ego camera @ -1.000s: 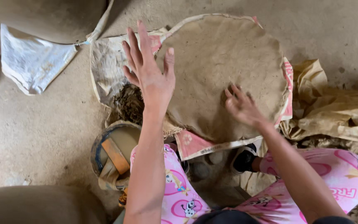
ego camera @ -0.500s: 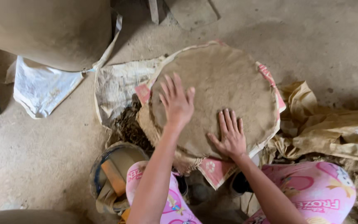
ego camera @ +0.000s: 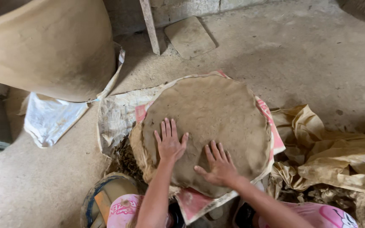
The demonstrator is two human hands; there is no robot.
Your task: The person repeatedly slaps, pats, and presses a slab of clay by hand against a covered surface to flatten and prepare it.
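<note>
A wide, flat round slab of brown clay [ego camera: 216, 114] lies on a pink-edged sheet [ego camera: 271, 126] on the floor. My left hand [ego camera: 170, 141] presses flat on the slab's near left part, fingers spread. My right hand [ego camera: 220, 166] also lies flat on the slab, near its front edge, fingers apart. Neither hand holds anything. My knees in pink patterned trousers [ego camera: 330, 215] show at the bottom edge.
A large clay pot [ego camera: 51, 46] stands at the upper left over a white sack [ego camera: 49, 120]. A clay-smeared bucket [ego camera: 102, 198] sits by my left knee. Crumpled muddy plastic [ego camera: 339, 160] lies to the right. A wooden stick [ego camera: 149, 25] and flat board [ego camera: 189, 37] rest by the wall.
My left hand has come down from the air onto the slab. My right hand has shifted along the slab's near part. The view has tilted up, showing more of the floor and wall.
</note>
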